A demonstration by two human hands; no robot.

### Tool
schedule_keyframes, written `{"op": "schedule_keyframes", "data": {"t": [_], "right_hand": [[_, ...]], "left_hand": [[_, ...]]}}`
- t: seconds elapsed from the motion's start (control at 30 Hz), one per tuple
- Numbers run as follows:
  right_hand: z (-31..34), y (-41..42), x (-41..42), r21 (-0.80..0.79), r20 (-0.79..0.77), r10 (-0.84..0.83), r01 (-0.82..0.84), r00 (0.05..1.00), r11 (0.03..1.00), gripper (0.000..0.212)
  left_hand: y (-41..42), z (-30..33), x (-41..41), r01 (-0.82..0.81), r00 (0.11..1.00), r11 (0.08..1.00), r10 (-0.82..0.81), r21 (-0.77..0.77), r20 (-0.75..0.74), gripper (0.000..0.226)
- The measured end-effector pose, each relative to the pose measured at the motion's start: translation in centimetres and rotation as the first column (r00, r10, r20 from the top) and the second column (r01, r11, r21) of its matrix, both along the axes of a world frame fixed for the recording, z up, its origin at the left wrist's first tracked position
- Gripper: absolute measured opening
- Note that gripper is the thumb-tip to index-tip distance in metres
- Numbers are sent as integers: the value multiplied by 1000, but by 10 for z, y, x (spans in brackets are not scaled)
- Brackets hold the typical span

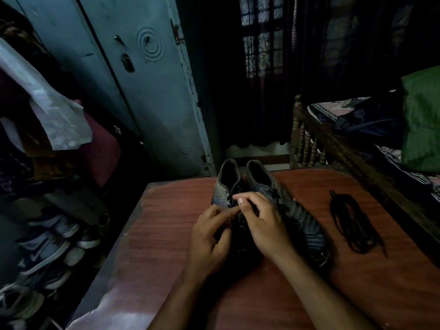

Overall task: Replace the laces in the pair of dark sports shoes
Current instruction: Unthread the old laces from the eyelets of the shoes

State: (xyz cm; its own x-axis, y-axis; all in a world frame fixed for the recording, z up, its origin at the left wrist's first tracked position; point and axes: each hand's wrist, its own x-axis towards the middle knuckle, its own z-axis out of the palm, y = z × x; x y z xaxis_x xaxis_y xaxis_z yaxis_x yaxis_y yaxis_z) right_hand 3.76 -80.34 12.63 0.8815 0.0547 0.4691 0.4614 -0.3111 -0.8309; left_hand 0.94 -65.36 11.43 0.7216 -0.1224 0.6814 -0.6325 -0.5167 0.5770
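A pair of dark sports shoes stands side by side on a reddish wooden table (pixel 166 234), with the heels away from the person and the toes toward the person. The left shoe (pixel 225 186) has a striped grey side and a dark opening. The right shoe (pixel 292 210) lies just beside it and touches it along the inner side; its toe part shows dark stripes.

Both hands are over the lace area of the left shoe. The left hand (pixel 212 236) has its fingers (pixel 226 214) curled, and the thumb and first finger are pressed together at a dark lace (pixel 229 198) near the top of the shoe. The right hand (pixel 264 222) reaches across from the right side, and its fingers (pixel 245 201) are bent, with the tips meeting the left hand at the same place. It looks like both hands pinch the lace, but the light is weak and the lace itself is hard to see between the fingers.

A loose bundle of black laces (pixel 352 222) lies on the table to the right of the shoes, well apart from them and from the hands.

To the left of the table there are several other shoes (pixel 47 244) on a low rack. A blue-grey metal cupboard (pixel 147 96) stands behind the table, and a wooden bed (pixel 316 139) with a green pillow (pixel 421 120) is at the right.
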Motion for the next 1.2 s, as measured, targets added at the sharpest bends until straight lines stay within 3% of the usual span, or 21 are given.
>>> {"op": "schedule_keyframes", "data": {"t": [0.17,0.27,0.37,0.5,0.6,0.7,0.83,0.97,1.07,1.2], "right_hand": [[10,-2,-2,343,-217,103,-23,971,939,12],[16,-5,-3,458,-216,81,28,973,889,22],[19,-11,1,504,-200,-38,136,979,853,29],[14,-16,7,299,-1,-217,208,976,931,30],[8,-8,2,46,149,-137,132,979,990,29],[1,0,-2,-161,133,-15,36,991,986,33],[2,2,-4,-247,30,45,-36,999,968,41],[1,0,-7,-366,-114,64,-102,991,925,36],[1,-2,-7,-353,-120,4,-46,993,934,23],[5,-8,-1,-359,-41,-122,99,992,928,22]], "left_hand": [[-1,-1,2,-3,1000,1000,4,30,-28,57],[-4,1,0,20,998,1000,-20,1,-53,58],[-2,-4,3,-109,991,988,99,-106,-94,53],[7,-11,12,-293,945,951,273,-96,-181,36],[6,-13,13,-243,960,968,250,65,-126,16],[4,-15,13,-146,984,970,163,192,-76,37],[1,-9,6,-71,984,997,76,33,-161,48],[3,-12,12,-176,960,977,143,-119,-242,43],[4,-15,17,-213,936,964,155,-161,-316,50],[2,-16,18,-214,922,964,145,-158,-360,58]]}}
